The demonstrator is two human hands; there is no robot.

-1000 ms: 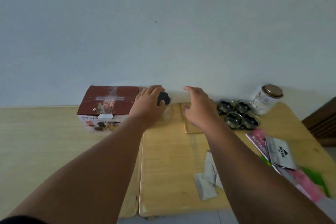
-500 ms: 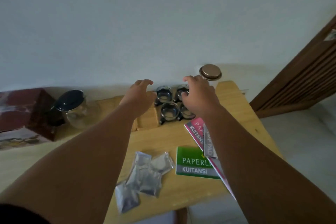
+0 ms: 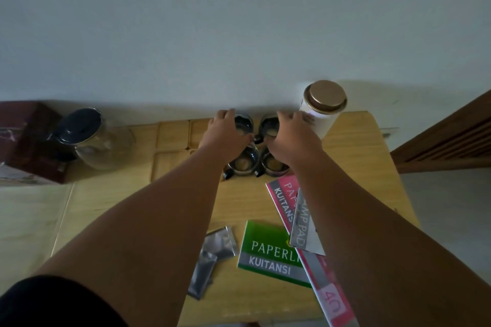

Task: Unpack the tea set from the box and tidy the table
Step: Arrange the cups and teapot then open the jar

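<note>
Several glass tea cups with black handles stand together at the back of the wooden table (image 3: 247,202). My left hand (image 3: 225,133) curls round the back left cup (image 3: 243,125). My right hand (image 3: 291,138) curls round the back right cup (image 3: 268,125). The two front cups (image 3: 243,163) (image 3: 271,164) stand just below my wrists, partly hidden. A glass teapot (image 3: 98,138) with a black lid sits to the left, next to the dark red box (image 3: 24,141). A wooden tray (image 3: 175,148) lies between the teapot and the cups.
A white canister (image 3: 322,109) with a bronze lid stands by the wall, right of the cups. Green (image 3: 268,252) and pink receipt books (image 3: 284,199), a grey stamp pad box (image 3: 303,223) and silver sachets (image 3: 215,249) lie near the front edge. A wooden slatted door (image 3: 446,141) is at right.
The view has swung right from the box to the cups. My left hand has let go of the teapot lid, and both hands have reached forward and closed round the two back cups.
</note>
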